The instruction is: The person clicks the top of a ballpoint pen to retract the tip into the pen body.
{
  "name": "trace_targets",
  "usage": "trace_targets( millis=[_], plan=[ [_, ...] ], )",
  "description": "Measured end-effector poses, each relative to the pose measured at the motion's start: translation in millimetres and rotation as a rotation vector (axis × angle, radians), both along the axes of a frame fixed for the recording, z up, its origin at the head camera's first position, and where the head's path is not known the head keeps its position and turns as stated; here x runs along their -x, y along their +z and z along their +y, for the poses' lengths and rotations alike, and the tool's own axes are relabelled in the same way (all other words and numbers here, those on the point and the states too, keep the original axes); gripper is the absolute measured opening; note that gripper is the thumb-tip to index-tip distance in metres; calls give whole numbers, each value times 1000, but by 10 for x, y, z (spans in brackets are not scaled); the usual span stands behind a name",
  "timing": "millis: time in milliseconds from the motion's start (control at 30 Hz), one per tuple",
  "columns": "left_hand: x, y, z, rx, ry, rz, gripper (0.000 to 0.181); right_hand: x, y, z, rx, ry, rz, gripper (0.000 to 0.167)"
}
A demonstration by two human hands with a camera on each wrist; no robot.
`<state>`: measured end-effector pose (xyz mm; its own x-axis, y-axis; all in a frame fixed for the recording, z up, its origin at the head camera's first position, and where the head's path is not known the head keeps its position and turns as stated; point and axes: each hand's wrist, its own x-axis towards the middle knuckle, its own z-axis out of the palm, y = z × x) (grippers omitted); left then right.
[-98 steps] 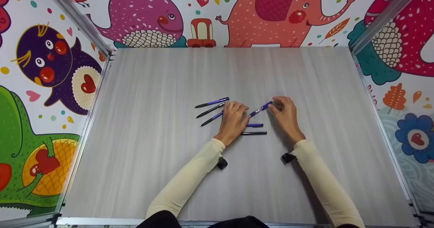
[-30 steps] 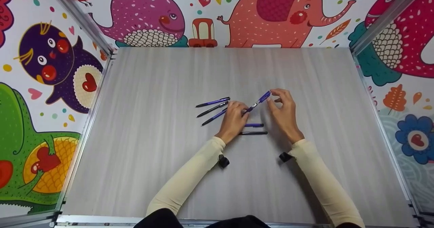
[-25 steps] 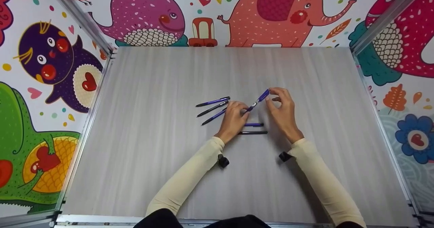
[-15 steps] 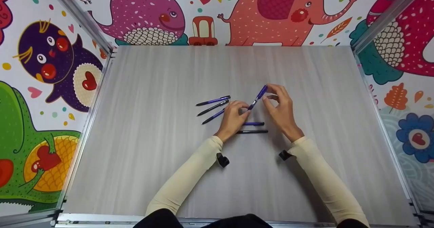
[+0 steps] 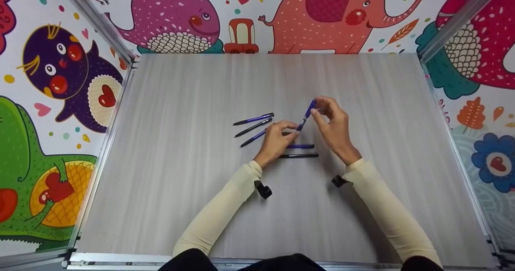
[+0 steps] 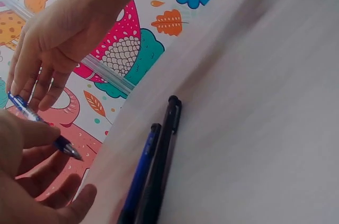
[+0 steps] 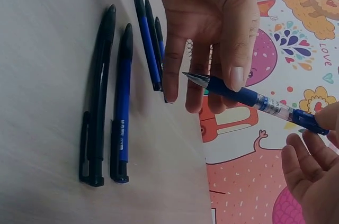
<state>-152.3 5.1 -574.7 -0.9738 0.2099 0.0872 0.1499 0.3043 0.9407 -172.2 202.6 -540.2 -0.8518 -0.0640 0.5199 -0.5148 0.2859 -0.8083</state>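
Observation:
A blue pen point(image 5: 306, 115) with a silver tip is held off the table between both hands. My left hand point(image 5: 277, 139) pinches it near the grip, thumb against the barrel in the right wrist view. My right hand point(image 5: 334, 128) pinches the clip end point(image 7: 310, 122) between thumb and fingers. Below the hands lie a blue pen point(image 7: 123, 102) and a black pen point(image 7: 99, 102), side by side and partly hidden by my left hand in the head view. To its left, two blue pens and a black pen point(image 5: 253, 127) are fanned out.
A grey wood-grain table point(image 5: 181, 174) carries everything, with metal rails point(image 5: 102, 150) along its edges. Walls printed with cartoon animals point(image 5: 322, 17) stand at the back and sides. A black wrist camera point(image 5: 263, 189) sits on each sleeve.
The held pen has risen from the table and swung steeper. My right hand has moved up and slightly left with its end. The pens on the table have stayed in place.

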Motion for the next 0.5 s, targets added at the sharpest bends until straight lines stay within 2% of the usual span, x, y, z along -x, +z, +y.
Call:
trace_targets(
  millis=[133, 233, 500],
  plan=[
    [-12, 11, -14, -32, -16, -63, 16, 15, 8, 24, -12, 37, 13, 31],
    [-15, 13, -29, -79, -35, -124, 17, 17, 36, 30, -26, 57, -11, 32],
    [1, 35, -50, -379, -116, -319, 22, 11, 141, 26, 71, 156, -161, 35]
  ],
)
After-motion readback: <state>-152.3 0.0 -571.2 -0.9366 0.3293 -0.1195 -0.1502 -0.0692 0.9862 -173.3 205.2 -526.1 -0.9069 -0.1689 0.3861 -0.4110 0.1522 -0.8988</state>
